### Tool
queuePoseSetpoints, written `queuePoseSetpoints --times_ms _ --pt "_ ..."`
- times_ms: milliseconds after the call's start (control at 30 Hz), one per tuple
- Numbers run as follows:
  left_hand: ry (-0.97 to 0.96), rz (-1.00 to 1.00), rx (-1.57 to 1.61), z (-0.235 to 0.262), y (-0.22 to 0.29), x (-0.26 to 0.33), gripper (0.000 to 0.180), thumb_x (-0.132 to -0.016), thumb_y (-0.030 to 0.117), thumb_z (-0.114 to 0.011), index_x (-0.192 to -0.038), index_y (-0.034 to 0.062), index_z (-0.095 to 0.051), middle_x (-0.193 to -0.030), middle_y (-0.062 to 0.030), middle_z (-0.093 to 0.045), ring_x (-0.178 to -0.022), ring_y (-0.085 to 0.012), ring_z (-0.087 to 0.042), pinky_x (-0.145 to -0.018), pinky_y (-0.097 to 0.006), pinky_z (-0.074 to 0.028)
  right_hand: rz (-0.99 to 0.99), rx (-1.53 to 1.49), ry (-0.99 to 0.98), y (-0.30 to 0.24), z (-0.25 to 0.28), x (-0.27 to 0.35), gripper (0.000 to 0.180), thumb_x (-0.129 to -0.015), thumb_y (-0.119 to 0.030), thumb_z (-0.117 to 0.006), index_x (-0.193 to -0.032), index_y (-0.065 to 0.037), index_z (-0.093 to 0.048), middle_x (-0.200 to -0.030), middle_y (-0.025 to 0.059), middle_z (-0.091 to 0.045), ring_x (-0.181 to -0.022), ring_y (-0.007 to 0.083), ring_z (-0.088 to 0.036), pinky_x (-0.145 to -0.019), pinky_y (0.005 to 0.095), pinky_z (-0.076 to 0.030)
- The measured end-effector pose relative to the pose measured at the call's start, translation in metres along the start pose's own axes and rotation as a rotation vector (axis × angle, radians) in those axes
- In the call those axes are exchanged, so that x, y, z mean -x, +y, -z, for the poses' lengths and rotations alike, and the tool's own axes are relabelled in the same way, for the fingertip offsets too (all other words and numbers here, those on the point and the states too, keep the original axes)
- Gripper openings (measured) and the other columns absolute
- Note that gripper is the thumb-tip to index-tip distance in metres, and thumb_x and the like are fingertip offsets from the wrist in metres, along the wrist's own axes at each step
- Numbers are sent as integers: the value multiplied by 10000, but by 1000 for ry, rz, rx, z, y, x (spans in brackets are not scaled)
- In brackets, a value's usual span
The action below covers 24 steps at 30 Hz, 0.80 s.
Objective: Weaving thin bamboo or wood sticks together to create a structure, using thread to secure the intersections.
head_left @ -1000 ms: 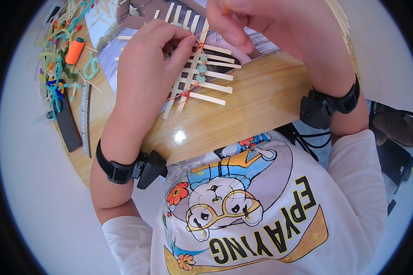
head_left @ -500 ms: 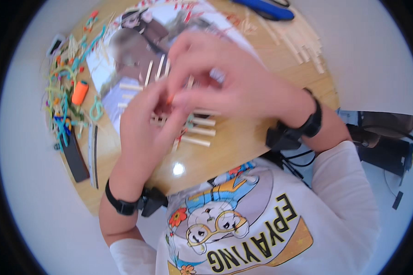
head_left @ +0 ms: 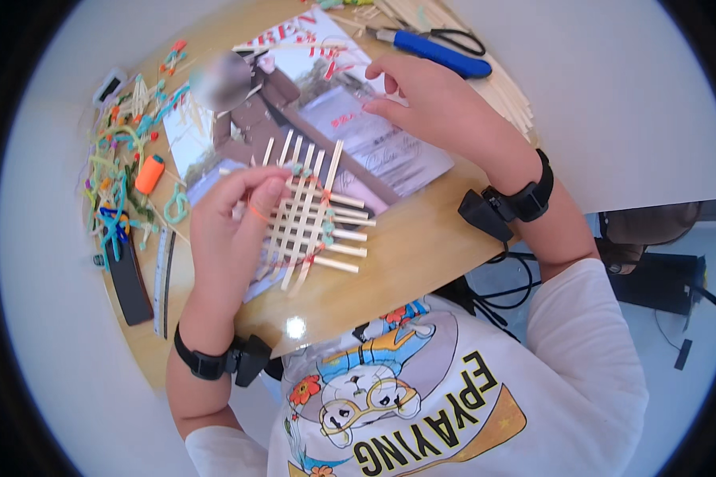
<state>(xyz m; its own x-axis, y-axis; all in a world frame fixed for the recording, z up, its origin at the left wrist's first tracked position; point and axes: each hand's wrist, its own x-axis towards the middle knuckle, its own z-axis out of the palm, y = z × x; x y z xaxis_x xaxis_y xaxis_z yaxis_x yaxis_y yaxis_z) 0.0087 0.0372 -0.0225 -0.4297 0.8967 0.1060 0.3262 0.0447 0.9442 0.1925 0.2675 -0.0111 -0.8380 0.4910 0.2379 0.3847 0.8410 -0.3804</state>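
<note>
A lattice of pale wooden sticks [head_left: 314, 215], tied at its crossings with small coloured bands, lies on the round wooden table [head_left: 410, 254]. My left hand [head_left: 235, 222] grips its left side, with an orange band around one finger. My right hand [head_left: 441, 107] hovers further back over an open magazine [head_left: 342, 119], fingers spread and holding nothing. Both wrists carry black bands with a small black box.
A heap of coloured rubber bands [head_left: 123, 171] and an orange cylinder [head_left: 149, 173] lie at the table's left. Blue-handled scissors [head_left: 429, 48] and loose sticks [head_left: 505, 91] lie at the back. A black bar [head_left: 127, 278] and a ruler [head_left: 163, 274] sit at the left edge.
My right hand has lifted off the lattice and moved back over the magazine. The left hand stays on the lattice's left side. The view has shifted, showing more of the table's far side.
</note>
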Motion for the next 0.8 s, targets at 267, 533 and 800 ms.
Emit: queuePoseSetpoints --times_ms 267,533,800 --pt "14 -149 -158 3 -3 0 166 -949 74 -660 -1086 19 -738 -934 -39 -690 -821 -120 -623 -767 -257 -498 48 237 -38 -4 -27 -12 304 -930 -203 -657 -1155 0 -631 -964 213 -667 -920 361 -657 -826 432 -530" --pt "-51 -329 -425 -5 -12 -5 191 -923 115 -696 -1104 59 -723 -899 -70 -631 -803 -211 -618 -733 -311 -503 -79 -15 -138 -27 10 9 342 -967 -160 -579 -1233 55 -586 -1093 229 -599 -996 358 -610 -869 417 -497" --pt "-54 -249 -152 1 -15 -7 184 -1010 155 -629 -1079 7 -714 -967 -46 -688 -856 -128 -639 -792 -256 -508 121 -245 -241 -33 22 15 312 -960 -233 -671 -1143 17 -709 -939 179 -683 -897 310 -652 -781 381 -507"
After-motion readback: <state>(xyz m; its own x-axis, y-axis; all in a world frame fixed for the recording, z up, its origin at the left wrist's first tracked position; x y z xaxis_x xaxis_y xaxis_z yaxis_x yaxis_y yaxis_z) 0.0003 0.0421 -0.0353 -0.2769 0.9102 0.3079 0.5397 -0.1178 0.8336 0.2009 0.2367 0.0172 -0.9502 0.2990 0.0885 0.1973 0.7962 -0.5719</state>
